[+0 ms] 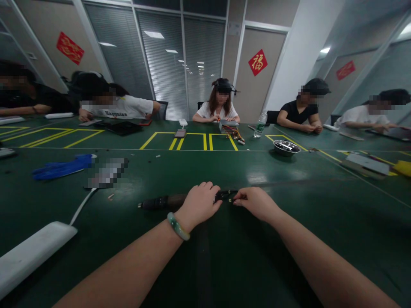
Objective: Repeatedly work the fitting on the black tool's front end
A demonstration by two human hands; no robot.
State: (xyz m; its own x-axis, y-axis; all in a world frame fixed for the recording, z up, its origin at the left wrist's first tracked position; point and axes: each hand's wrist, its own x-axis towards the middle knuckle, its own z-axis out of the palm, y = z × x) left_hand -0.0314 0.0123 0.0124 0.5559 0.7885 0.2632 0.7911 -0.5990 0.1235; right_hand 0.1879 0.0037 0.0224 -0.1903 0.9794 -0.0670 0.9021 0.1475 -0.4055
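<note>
A long dark cylindrical tool that looks like an electric screwdriver (170, 201) lies across the green table in front of me, its metal tip to the left. My left hand (201, 203), with a jade bangle (178, 226) at the wrist, is closed over the tool's right end. Thin black parts stick out past those fingers to the right. There my right hand (255, 202) pinches at their end; what lies between its fingertips is too small to make out. A tiny pale metal piece (230, 199) shows between the two hands.
To the left are a white power strip (38, 244), a phone (107, 173) on a cable and a blue glove (64, 167). Farther off stand a steel bowl (286, 147), a water bottle (260, 124) and a metal box with coloured wires (228, 126). Several people sit across the table.
</note>
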